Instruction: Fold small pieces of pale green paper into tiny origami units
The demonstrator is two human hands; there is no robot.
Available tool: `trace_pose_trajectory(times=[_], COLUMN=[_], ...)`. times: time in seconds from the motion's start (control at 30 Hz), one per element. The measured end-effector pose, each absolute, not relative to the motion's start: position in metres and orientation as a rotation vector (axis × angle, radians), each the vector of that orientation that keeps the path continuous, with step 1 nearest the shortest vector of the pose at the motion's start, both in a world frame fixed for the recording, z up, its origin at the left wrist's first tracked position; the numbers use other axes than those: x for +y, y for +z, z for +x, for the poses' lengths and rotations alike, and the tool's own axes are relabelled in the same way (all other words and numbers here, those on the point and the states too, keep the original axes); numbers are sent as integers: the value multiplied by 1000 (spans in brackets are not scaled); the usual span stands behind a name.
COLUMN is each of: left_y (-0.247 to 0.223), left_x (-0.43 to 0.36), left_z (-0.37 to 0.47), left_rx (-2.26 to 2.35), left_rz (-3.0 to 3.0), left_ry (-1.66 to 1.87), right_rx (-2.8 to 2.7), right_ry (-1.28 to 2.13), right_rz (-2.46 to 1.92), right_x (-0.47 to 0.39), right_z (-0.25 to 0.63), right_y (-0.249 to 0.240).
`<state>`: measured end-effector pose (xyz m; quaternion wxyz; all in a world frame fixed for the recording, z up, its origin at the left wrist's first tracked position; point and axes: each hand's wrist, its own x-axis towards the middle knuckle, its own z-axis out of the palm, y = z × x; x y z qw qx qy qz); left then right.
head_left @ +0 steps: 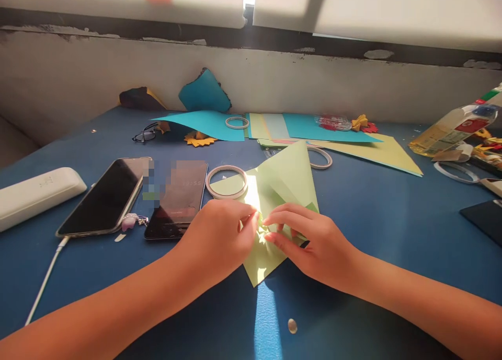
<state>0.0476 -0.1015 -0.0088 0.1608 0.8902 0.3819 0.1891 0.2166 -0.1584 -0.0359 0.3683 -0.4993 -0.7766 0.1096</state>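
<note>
Nearest the body: small pale oval bit (pixel 292 326) on the blue surface (pixel 353 318), beside a strip of sunlight. White cable (pixel 45 281) at left, running to a phone.

Left hand (pixel 219 234): thumb and forefinger pressed together over the middle of the green paper (pixel 288 174); what lies between them, if anything, is lost in glare. Right hand (pixel 321 240): thumb and forefinger slightly apart, tips at the same spot, close to the left fingertips.

The green paper lies on the surface in front of the body, under both hands, one corner pointing nearer, part folded over at right.

Left of paper: tape roll (pixel 226 195), lying flat; dark phone (pixel 180 198); second phone (pixel 105 198), pink charm (pixel 129 222) beside it; white case (pixel 39 195).

Farther: second tape roll (pixel 328 160) just behind the paper; tilted bottle (pixel 455 127) at far right; glasses (pixel 146 135); blue sheet (pixel 212 124). Wall (pixel 274 83) behind.
</note>
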Motion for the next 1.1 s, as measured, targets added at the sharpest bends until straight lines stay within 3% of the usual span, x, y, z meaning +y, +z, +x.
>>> trace_pose_trajectory(times=[0.13, 0.3, 0.5, 0.8, 1.1], left_y=[-8, -2, -16, -9, -6], left_x=[-100, -80, -56, -78, -76], left_z=[46, 41, 44, 51, 57], left_rx=[1036, 1242, 1114, 931, 809], left_rz=[2581, 2791, 2940, 2784, 2476], left_ry=[391, 558, 391, 540, 455], right_rx=[-2051, -2059, -1984, -2054, -2014], right_ry=[263, 316, 315, -349, -667], right_rz=[-1267, -1292, -1468, -1378, -1105], right_x=[-157, -158, -158, -143, -137], right_z=[217, 218, 220, 225, 226], right_y=[-38, -33, -28, -40, -45])
